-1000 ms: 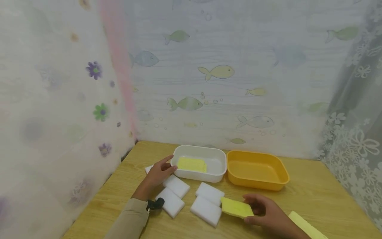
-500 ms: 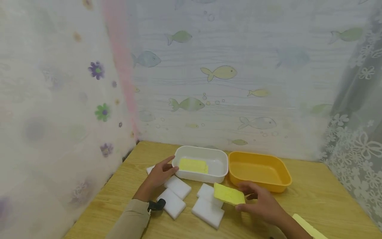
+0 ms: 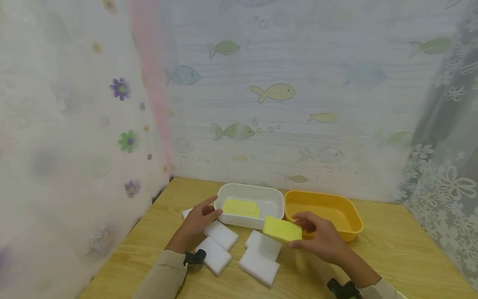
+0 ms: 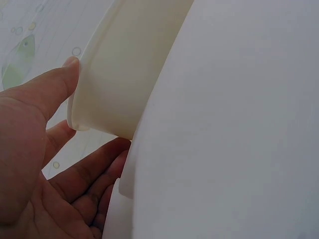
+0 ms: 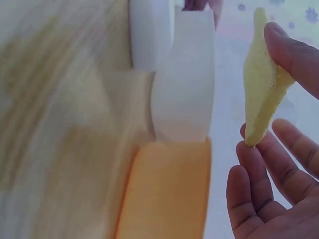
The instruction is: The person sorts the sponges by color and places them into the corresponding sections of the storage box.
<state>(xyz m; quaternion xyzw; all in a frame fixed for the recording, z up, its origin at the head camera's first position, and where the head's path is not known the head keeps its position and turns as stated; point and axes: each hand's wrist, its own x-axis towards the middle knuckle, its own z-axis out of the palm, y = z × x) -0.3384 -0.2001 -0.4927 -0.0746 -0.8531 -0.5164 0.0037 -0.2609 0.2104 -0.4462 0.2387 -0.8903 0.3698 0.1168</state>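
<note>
Behind everything, a fish-print sheet (image 3: 276, 116) is hung, and below it a wood-grain tabletop (image 3: 392, 245) is seen. On it an orange plastic tub (image 3: 328, 207) is set, touched along its left end by a slightly smaller white plastic tub (image 3: 242, 221). The white tub's left end is held by the left hand (image 3: 199, 216), its fingers and thumb curved about the rim. By the right hand (image 3: 322, 237) a yellow sponge (image 3: 282, 230) is pinched in the air, tilted, near the place where the tubs meet; its opposite edges are gripped by the thumb and fingertips. In front, white sponge pads (image 3: 259, 265) are laid in overlapping pairs, and inside the white tub another piece of yellow sponge (image 3: 239, 207) is laid flat. The held sponge may be judged light, soft, easily dented and barely slippery; it is best taken lightly by two opposite edges, since its ragged side could be torn by hard squeezing.
</note>
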